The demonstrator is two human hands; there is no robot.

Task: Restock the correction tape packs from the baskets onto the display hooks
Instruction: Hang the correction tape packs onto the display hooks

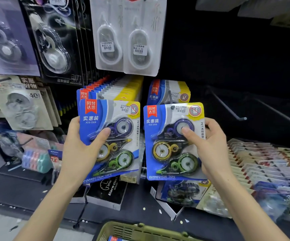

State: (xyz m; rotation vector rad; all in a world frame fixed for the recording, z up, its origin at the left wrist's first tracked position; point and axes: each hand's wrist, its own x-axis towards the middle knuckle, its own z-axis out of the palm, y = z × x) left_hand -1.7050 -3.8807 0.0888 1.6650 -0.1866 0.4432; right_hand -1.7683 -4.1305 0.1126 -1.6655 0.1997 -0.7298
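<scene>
My left hand (81, 150) grips a blue correction tape pack (116, 153) by its left edge, thumb across the front. It is held up in front of a full row of the same packs (113, 91) on a hook. My right hand (210, 145) grips a second blue pack (168, 141) by its right edge, thumb on the purple tape wheel. The top hole of that pack sits at the tip of a hook (172, 107) that carries a few matching packs (168, 91) behind it. An olive basket (140, 230) shows at the bottom edge with another pack inside.
White correction tape packs (123, 40) hang above, black and grey ones (53, 40) to the upper left. Bare hooks (234, 110) jut out at the right. Rows of card packs (266, 162) lie on the lower right shelf. A black alarm clock box (109, 190) sits below.
</scene>
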